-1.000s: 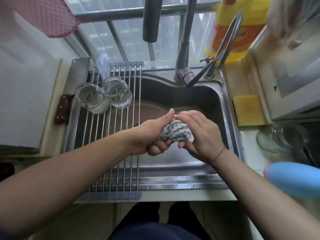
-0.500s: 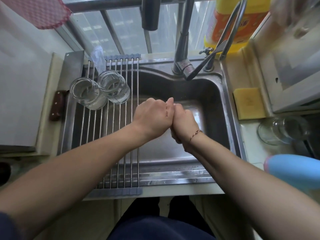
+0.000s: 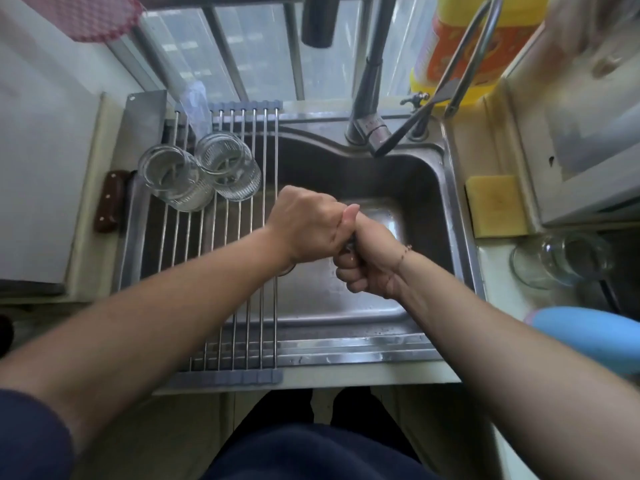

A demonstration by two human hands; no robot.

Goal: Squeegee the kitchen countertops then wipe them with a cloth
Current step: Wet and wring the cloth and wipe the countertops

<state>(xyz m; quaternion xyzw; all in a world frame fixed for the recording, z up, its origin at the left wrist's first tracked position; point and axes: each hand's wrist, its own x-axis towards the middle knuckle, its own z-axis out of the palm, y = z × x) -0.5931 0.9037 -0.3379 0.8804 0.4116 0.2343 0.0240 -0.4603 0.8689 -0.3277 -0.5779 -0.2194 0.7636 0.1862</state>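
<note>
Below both fists: stainless sink (image 3: 346,174), chosen surely so that squeezed water drains away and not onto the desk (image 3: 498,271). To the left of the grip, over the basin: roll-up drying rack (image 3: 242,306) with two upturned glass jars (image 3: 197,174) draining on it. Beyond the grip, at the back rim: faucet (image 3: 370,98), no water seen running. Far to the right of the grip, on the desk: yellow sponge (image 3: 495,206), kept near the basin.

Left hand (image 3: 304,230) and right hand (image 3: 370,258) pressed together, both grips clamped tight on the cloth (image 3: 349,247), wrists turned against each other as for wringing. Only a small dark sliver of cloth visible between the fists; the rest hidden inside. Squeegee not visible. Probably a preparation for the wiping step; desk not yet touched by the cloth.
</note>
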